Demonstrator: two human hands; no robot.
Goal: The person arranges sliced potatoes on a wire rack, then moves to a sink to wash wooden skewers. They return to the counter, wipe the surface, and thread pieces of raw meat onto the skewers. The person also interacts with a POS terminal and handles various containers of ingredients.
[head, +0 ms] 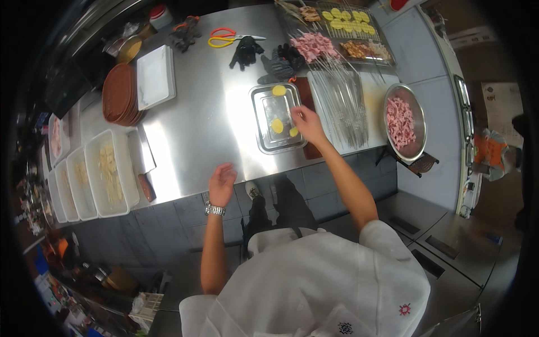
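My right hand point(306, 123) is over the right rim of a shallow steel tray point(262, 134); its fingers are bent, and whether they grip anything is hidden. Yellow slices, perhaps potato, lie in the tray: one at the top point(278, 90), one near the middle point(277, 126) and one beside my hand point(293, 132). My left hand point(223, 181), with a metal watch on the wrist, hovers at the table's front edge, fingers loosely curled, holding nothing. Right of the tray, many metal skewers point(343, 111) lie on a white cutting board. Above them sits skewered raw meat point(313, 47).
A steel bowl of cut meat point(401, 123) stands at the right. Scissors point(227, 38) and dark gloves point(246, 52) lie at the back. To the left are a cleaver point(145, 185), white tubs point(111, 172), brown trays point(119, 94) and white trays point(155, 78). Yellow slices point(347, 22) fill a rack.
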